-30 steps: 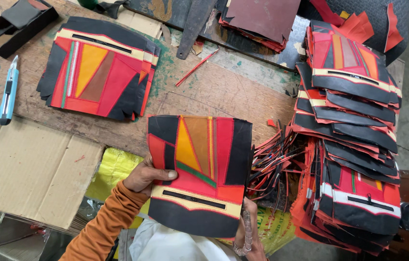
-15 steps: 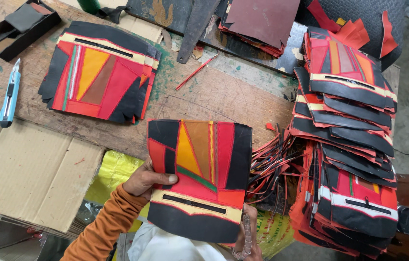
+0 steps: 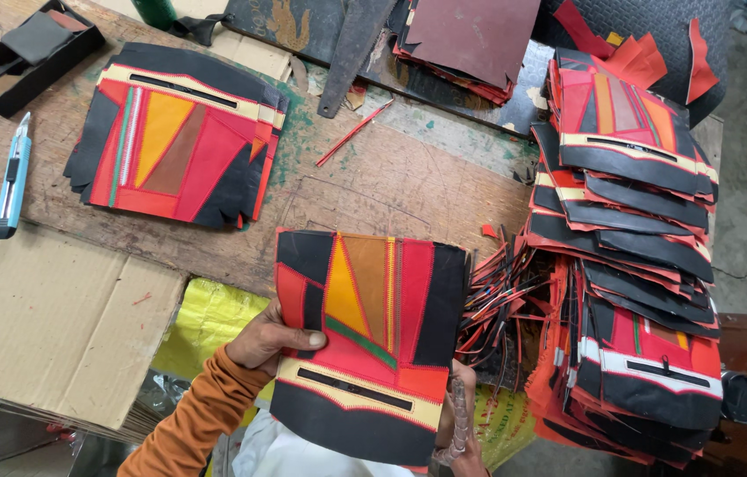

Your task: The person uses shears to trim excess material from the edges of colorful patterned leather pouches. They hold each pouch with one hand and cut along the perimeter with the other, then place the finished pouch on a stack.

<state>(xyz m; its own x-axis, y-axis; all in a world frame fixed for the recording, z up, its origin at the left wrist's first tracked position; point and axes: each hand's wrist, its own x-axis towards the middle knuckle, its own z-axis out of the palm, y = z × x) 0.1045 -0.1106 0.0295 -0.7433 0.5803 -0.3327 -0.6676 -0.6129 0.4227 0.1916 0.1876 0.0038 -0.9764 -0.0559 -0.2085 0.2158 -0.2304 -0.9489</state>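
Patchwork panel between 2 hands, left and right each closed on an edge.

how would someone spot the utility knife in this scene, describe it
Start at the wooden workbench and go to its left edge, beside the flat cardboard sheet. The utility knife lies there alone, left of the patchwork panel. It is the only light blue thing among red and black pieces.

Bare worktop lies open between the flat patchwork panel at left and the tall stack of panels blocking the right.
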